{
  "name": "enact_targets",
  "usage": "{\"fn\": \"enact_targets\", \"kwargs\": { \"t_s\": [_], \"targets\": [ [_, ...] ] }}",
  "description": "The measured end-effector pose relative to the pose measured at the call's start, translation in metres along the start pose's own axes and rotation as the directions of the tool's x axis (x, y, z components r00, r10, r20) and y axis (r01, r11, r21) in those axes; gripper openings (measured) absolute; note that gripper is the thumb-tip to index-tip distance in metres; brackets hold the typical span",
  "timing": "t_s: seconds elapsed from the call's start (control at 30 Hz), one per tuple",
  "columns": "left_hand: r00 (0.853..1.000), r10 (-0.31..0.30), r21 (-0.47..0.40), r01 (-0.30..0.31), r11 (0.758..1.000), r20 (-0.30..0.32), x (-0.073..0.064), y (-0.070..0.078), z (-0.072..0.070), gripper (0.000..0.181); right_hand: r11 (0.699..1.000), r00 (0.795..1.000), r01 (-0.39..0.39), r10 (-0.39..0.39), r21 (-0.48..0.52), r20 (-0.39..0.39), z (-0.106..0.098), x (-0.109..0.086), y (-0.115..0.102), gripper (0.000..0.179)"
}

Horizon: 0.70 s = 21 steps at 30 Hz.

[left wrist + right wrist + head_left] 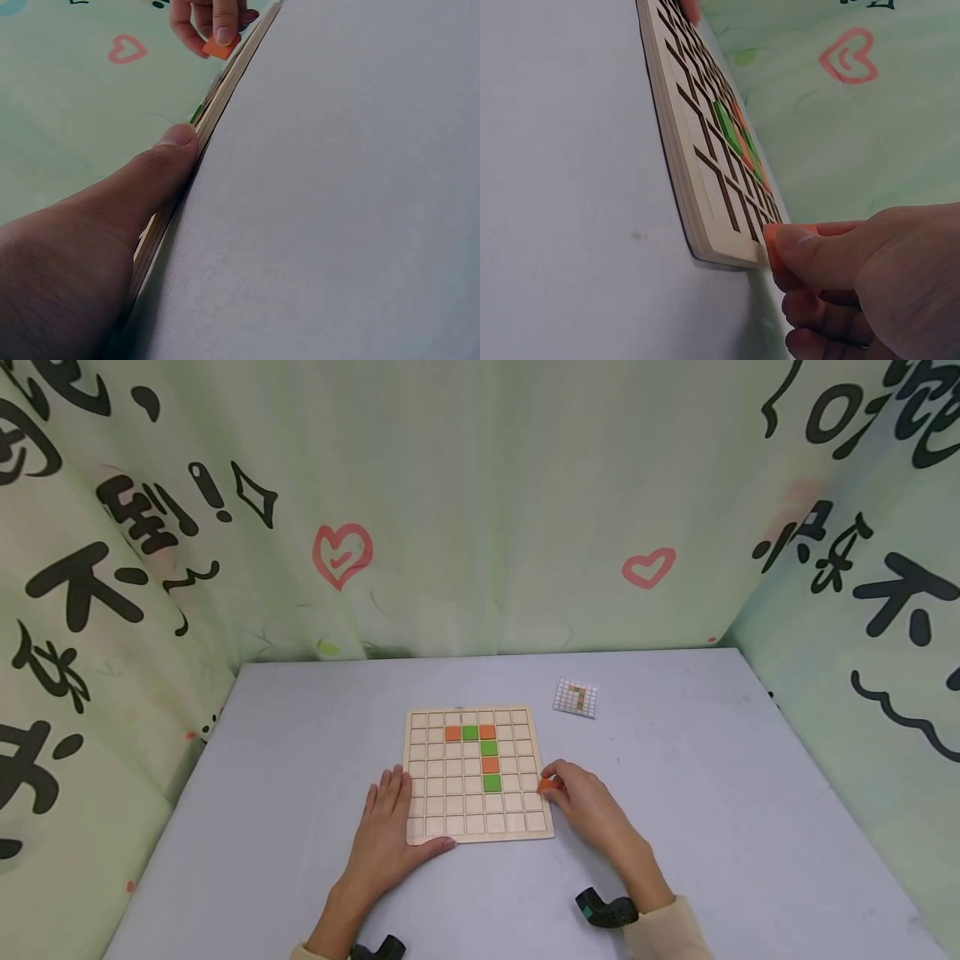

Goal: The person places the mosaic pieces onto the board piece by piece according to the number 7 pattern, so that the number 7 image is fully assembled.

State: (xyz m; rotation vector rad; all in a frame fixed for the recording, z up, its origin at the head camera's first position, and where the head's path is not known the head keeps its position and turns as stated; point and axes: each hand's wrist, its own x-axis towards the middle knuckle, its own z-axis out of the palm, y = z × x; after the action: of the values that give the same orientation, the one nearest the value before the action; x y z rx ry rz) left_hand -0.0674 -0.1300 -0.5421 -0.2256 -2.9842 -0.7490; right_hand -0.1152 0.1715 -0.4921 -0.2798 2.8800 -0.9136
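A square wooden grid board [445, 810] lies on the table with orange and green square tiles set in some cells. Three tiles, orange, green [470, 732] and orange, form a row near the top; below the right one run a green, an orange [490, 765] and a green tile [492, 783]. My left hand [386, 839] rests flat at the board's lower left corner, its thumb along the near edge. At the board's right edge my right hand [588, 806] pinches an orange tile [774, 251] between thumb and fingers.
A small card [576, 697] printed with a grid and a coloured pattern lies beyond the board's upper right corner. The white-covered table [315, 718] is walled by pale green curtains [480, 510] with drawings. A black device [606, 910] sits on my right wrist.
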Motion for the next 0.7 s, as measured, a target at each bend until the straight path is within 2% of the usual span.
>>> {"fn": "enact_targets", "kwargs": {
  "t_s": [0.2,0.7],
  "targets": [
    [1.000,0.003,0.003,-0.003,1.000,-0.007,0.000,0.000,0.000,0.120,0.999,0.999,0.035,-0.035,-0.014,0.007,0.005,-0.001,-0.010,0.021],
    [1.000,-0.013,0.014,0.013,1.000,0.019,0.000,0.001,-0.001,0.120,0.993,0.994,0.113,-0.113,-0.032,-0.002,0.021,-0.002,-0.028,0.019]
  ]
}}
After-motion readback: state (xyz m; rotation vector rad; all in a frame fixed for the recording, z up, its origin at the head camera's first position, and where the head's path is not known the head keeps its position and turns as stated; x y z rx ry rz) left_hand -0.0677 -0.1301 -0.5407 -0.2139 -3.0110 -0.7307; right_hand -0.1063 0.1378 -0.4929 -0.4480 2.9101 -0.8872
